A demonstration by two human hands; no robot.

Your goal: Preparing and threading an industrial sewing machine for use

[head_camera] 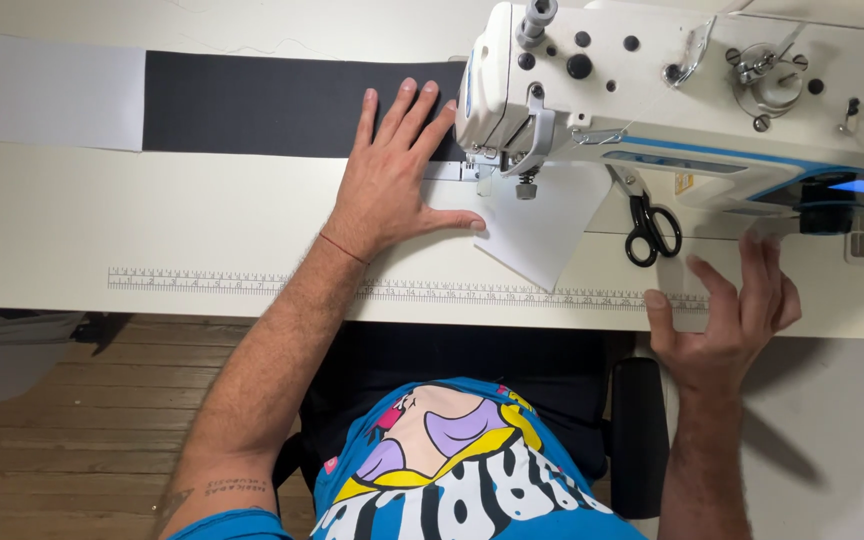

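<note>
My left hand lies flat with fingers spread on the white table, fingertips on the black fabric strip beside the needle area of the white sewing machine. Its thumb touches a white fabric piece that lies under the presser foot. My right hand hovers at the table's front edge with fingers apart, holding nothing, just below black-handled scissors.
A grey-white fabric section joins the black strip at the far left. A printed ruler scale runs along the table's front edge. A wooden floor shows below left, and a black chair armrest is by my right side.
</note>
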